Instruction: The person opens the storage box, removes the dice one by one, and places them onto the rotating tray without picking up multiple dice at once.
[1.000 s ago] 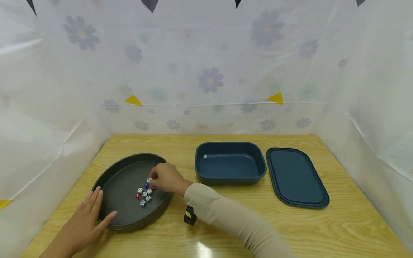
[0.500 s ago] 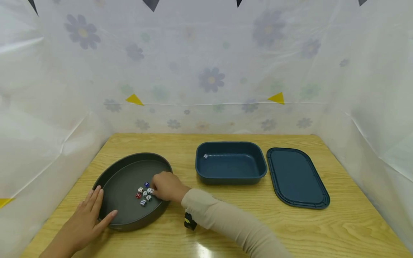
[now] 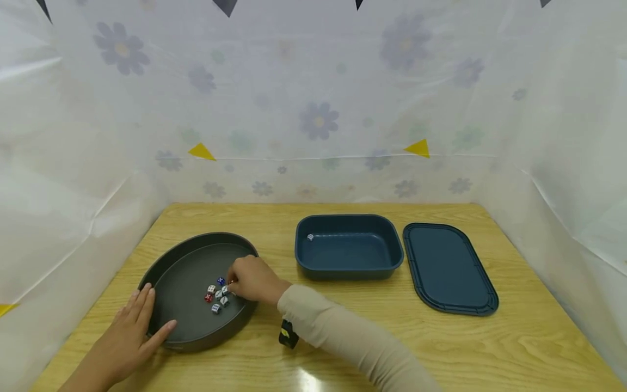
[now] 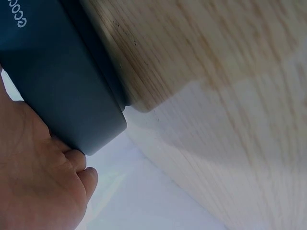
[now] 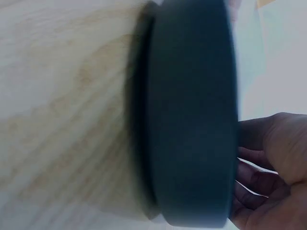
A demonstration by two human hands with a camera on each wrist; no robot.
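Observation:
A round dark grey tray (image 3: 196, 238) at the table's front left holds several small dice (image 3: 216, 298), white, red and blue. My right hand (image 3: 230, 286) reaches into the tray with its fingers curled, pinching a white die (image 3: 226, 289) at the right edge of the cluster. My left hand (image 3: 132, 332) lies flat, fingers straight, against the tray's near left rim. The left wrist view shows the tray wall (image 4: 57, 81) beside my palm (image 4: 38, 191). In the right wrist view the tray wall (image 5: 192, 110) is blurred, and the dice are hidden.
A dark blue rectangular box (image 3: 349, 269) stands right of the tray with one white die (image 3: 310, 237) in its far left corner. Its flat lid (image 3: 448, 269) lies further right. White flowered sheeting walls in the wooden table (image 3: 343, 348) on three sides.
My right hand dropped from the cluster's far side to its right edge and stayed there. The left hand and tray kept still.

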